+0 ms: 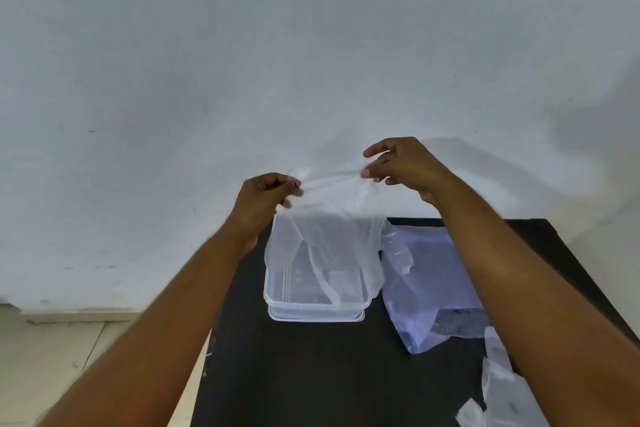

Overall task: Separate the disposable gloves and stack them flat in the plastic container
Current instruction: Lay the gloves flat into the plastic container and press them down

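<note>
Head view shows my left hand (265, 199) and my right hand (403, 166) each pinching a top corner of one thin clear glove (329, 236). The glove hangs straight down, long way up and down, with its finger tips dangling into the plastic container (313, 314) right below. So I think the next move is just down. Both hands are about as near; the left sits a bit lower. To the right lie a purple bag (429, 284) and more gloves (502, 388) near the dark table's (311, 374) edge. The box stands close to the table's left edge.
</note>
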